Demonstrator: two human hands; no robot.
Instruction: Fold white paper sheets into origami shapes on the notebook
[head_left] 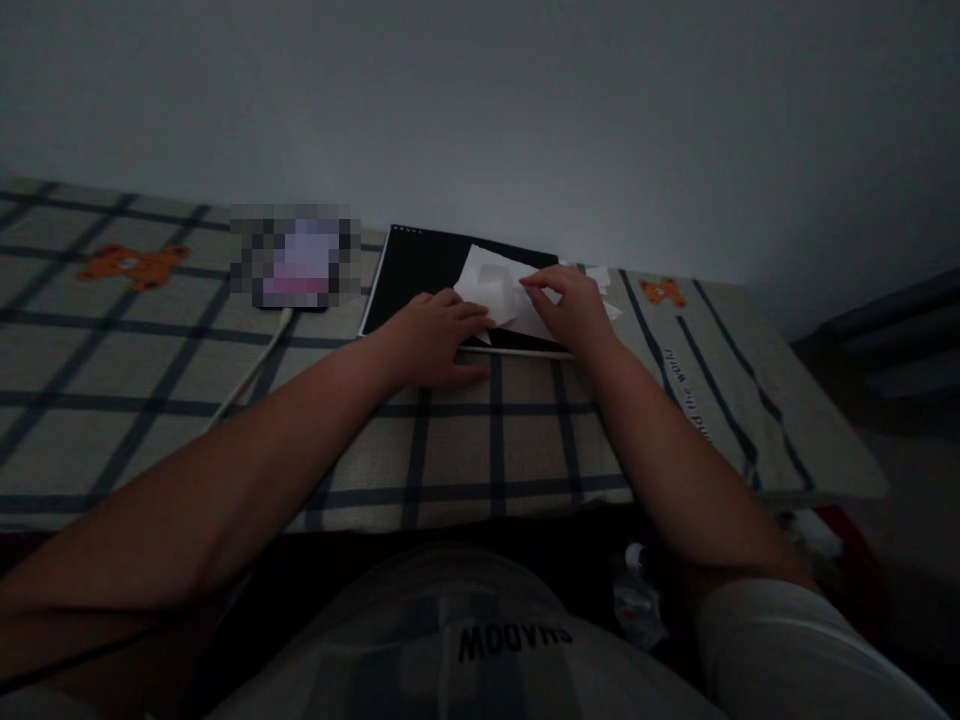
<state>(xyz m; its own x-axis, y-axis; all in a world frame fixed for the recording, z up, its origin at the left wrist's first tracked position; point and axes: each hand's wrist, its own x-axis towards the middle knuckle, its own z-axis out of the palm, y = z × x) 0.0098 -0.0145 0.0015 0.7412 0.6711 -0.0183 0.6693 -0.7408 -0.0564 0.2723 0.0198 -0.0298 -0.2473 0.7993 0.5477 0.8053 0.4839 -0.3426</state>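
Head view: white paper (491, 290) is lying on a black board (412, 270). The left hand (435, 340), fingers apart, is resting at the paper's near-left edge; whether the right hand (576, 302) is pinching it is unclear. Seemingly light, easily creased, it is suiting edge holds.

The shirt (465, 640) reads "SHADOW" upside down, and the tablecloth (450, 445) shows "the world".

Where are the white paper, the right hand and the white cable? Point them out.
White paper (498, 300), head view: its visible middle.
Right hand (576, 304), head view: its back.
White cable (256, 367), head view: midway along its visible length.
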